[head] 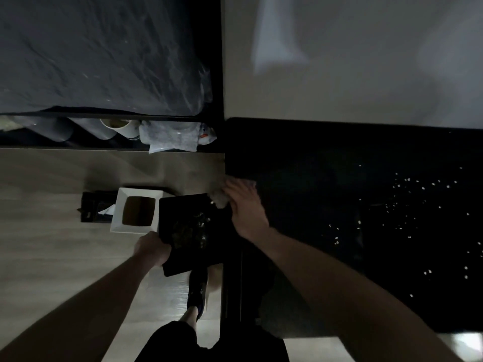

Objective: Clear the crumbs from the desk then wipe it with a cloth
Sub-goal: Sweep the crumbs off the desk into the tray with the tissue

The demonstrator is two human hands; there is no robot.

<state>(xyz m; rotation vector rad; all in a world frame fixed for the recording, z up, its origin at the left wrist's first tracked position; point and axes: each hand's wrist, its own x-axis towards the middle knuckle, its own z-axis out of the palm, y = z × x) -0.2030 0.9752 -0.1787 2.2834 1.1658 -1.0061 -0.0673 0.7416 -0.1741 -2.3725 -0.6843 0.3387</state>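
The black desk (326,205) fills the right side, and several pale crumbs (407,194) lie scattered over its right half. My right hand (245,207) rests at the desk's left edge, shut on a pale crumpled cloth (219,197). Just off that edge, my left hand (153,248) grips the near corner of a flat black tray (188,231). The tray is held level beside the desk and carries a dark heap of swept bits in its middle.
A white square bin (137,211) with a dark opening stands on the wooden floor left of the tray, and a black box (95,207) sits beside it. A bed (104,53) and cups on a low shelf (117,129) lie further back. My foot (197,291) is below the tray.
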